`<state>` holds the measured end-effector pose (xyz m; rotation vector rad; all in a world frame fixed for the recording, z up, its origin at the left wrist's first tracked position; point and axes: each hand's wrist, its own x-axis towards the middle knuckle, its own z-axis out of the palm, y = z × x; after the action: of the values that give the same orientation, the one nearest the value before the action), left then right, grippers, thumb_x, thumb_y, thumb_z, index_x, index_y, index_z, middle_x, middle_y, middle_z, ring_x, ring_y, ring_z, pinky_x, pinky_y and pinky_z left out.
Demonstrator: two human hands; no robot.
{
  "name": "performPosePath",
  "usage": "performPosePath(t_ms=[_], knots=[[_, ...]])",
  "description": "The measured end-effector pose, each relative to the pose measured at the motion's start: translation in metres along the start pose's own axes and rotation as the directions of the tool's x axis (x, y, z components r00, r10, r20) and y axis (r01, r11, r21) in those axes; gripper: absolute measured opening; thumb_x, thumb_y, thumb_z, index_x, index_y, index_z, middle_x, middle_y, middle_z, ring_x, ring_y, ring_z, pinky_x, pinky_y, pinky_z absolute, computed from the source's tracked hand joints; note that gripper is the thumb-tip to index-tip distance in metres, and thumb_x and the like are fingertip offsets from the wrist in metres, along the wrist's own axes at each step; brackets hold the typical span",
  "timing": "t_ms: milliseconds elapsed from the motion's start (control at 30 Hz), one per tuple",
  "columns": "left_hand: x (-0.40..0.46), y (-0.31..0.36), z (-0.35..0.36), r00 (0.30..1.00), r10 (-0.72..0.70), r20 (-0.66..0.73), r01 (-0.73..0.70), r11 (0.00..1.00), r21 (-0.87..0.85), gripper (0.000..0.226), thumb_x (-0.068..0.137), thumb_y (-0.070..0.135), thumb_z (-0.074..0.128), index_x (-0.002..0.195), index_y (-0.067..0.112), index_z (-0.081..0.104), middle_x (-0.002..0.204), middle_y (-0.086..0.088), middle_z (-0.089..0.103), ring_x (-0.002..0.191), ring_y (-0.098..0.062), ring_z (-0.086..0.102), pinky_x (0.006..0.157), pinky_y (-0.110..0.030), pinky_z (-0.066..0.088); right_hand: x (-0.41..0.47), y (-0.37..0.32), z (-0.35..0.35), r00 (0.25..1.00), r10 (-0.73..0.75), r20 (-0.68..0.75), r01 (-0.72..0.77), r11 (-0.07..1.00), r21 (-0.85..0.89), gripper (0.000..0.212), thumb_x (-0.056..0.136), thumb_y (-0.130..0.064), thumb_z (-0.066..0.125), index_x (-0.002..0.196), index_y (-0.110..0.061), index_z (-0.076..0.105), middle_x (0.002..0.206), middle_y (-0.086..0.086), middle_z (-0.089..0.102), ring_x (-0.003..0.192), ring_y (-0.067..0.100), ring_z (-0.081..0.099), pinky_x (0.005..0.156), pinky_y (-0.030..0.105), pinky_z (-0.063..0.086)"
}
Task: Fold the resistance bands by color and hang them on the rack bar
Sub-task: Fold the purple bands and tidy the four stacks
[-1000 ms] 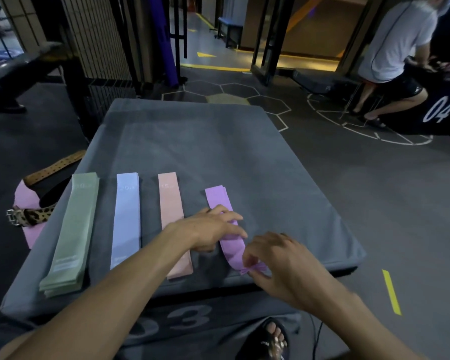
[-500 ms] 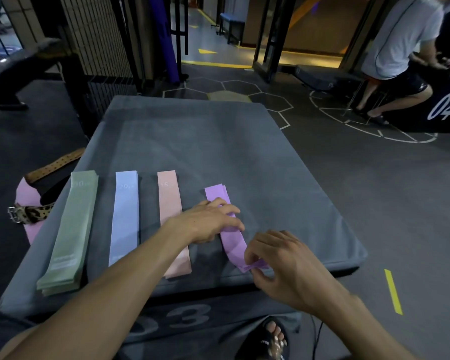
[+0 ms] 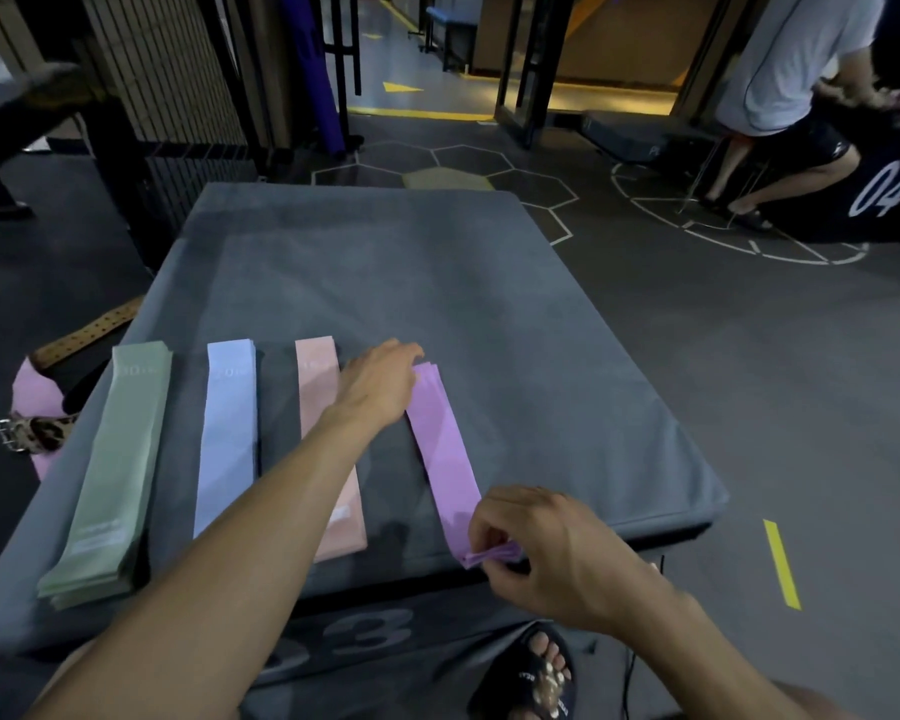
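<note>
We find the flat purple fabric resistance band (image 3: 445,454) lying on the grey padded table (image 3: 489,314), right hand (image 3: 546,553) pinching its near end and left hand (image 3: 380,384), fingers extended, steadying its far end, apparently to align the layers for folding.

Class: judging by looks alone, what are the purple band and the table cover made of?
Purple band: probably thin woven elastic fabric, matte; it lies limp and bunches where the right hand pinches it. Table cover: likely soft, suede-like cloth, matte, with faint brushed shading.
</note>
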<state>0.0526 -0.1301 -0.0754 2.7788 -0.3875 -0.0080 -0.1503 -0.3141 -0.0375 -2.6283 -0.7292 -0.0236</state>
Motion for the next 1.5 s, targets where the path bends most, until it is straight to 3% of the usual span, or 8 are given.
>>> performPosePath(t_ms=[200,367,667,833,1000,1100,1267,1500], knots=[[0.007,0.006,-0.001,0.986,0.001,-0.164,0.002,1.0,0.021,0.016,0.096,0.016,0.056,0.099,0.026,0.068,0.108,0.001,0.064,0.101,-0.027,0.06,0.08,-0.036,0.047,-0.001,0.004,-0.002,1.0,0.015,0.012,-0.015,0.999,0.041,0.012,0.076,-0.025,0.061,0.085,-0.03,0.056,0.084,-0.013,0.056,0.072,0.008,0.051,0.063,0.029,0.046],[0.013,0.005,0.003,0.988,0.03,-0.15,-0.018,0.997,0.077,0.019,0.098,0.018,0.058,0.111,0.027,0.067,0.113,0.001,0.063,0.106,-0.027,0.058,0.085,-0.037,0.045,0.002,0.006,-0.003,0.999,0.019,0.027,-0.021,0.996,0.091,0.011,0.076,-0.025,0.06,0.086,-0.03,0.056,0.085,-0.012,0.058,0.073,0.009,0.054,0.066,0.033,0.049],[0.016,0.012,0.004,0.97,0.048,-0.239,-0.047,0.999,0.007,0.017,0.096,0.017,0.06,0.103,0.026,0.071,0.106,0.002,0.067,0.099,-0.026,0.06,0.079,-0.035,0.045,0.002,0.009,-0.002,0.999,0.009,0.039,-0.014,0.991,0.131,0.012,0.078,-0.024,0.063,0.085,-0.031,0.057,0.083,-0.014,0.058,0.07,0.007,0.053,0.066,0.034,0.049],[0.015,0.012,0.007,0.976,0.067,-0.208,-0.057,0.997,0.057,0.024,0.095,0.011,0.058,0.11,0.025,0.07,0.112,0.001,0.064,0.101,-0.027,0.059,0.077,-0.032,0.036,0.001,0.007,-0.004,1.0,0.003,0.031,-0.006,0.992,0.125,0.012,0.078,-0.023,0.064,0.085,-0.031,0.058,0.083,-0.014,0.058,0.069,0.006,0.051,0.065,0.033,0.049],[0.008,0.013,-0.001,0.977,0.133,-0.164,-0.12,0.989,0.085,0.029,0.098,0.016,0.058,0.124,0.027,0.064,0.127,0.003,0.058,0.113,-0.025,0.053,0.089,-0.035,0.042,0.002,0.0,-0.005,0.999,-0.011,0.03,0.008,0.994,0.107,0.012,0.077,-0.025,0.062,0.087,-0.031,0.058,0.086,-0.013,0.059,0.072,0.006,0.052,0.065,0.032,0.049],[-0.001,0.016,-0.002,0.971,0.203,-0.128,-0.199,0.979,0.045,0.026,0.098,0.019,0.057,0.12,0.029,0.066,0.124,0.006,0.057,0.112,-0.022,0.05,0.088,-0.033,0.043,0.001,-0.003,-0.004,0.999,-0.013,0.031,0.01,0.997,0.073,0.012,0.078,-0.026,0.061,0.088,-0.032,0.057,0.087,-0.013,0.058,0.073,0.006,0.051,0.064,0.03,0.047],[-0.03,0.024,0.001,0.844,0.525,0.111,-0.523,0.851,-0.047,0.013,0.091,0.037,0.065,0.102,0.036,0.071,0.11,0.013,0.06,0.101,-0.01,0.048,0.082,-0.03,0.044,-0.001,-0.002,-0.002,1.0,-0.013,0.025,0.013,1.0,0.013,0.012,0.077,-0.029,0.062,0.087,-0.032,0.057,0.088,-0.013,0.058,0.075,0.008,0.052,0.062,0.03,0.047],[-0.053,0.021,-0.002,0.831,0.541,0.132,-0.547,0.837,0.01,0.017,0.093,0.039,0.062,0.109,0.033,0.066,0.113,0.01,0.059,0.103,-0.015,0.049,0.085,-0.037,0.047,-0.005,-0.006,-0.005,0.998,-0.036,-0.044,0.035,0.999,-0.03,0.012,0.075,-0.029,0.065,0.084,-0.031,0.058,0.084,-0.012,0.058,0.072,0.008,0.05,0.056,0.029,0.046]])
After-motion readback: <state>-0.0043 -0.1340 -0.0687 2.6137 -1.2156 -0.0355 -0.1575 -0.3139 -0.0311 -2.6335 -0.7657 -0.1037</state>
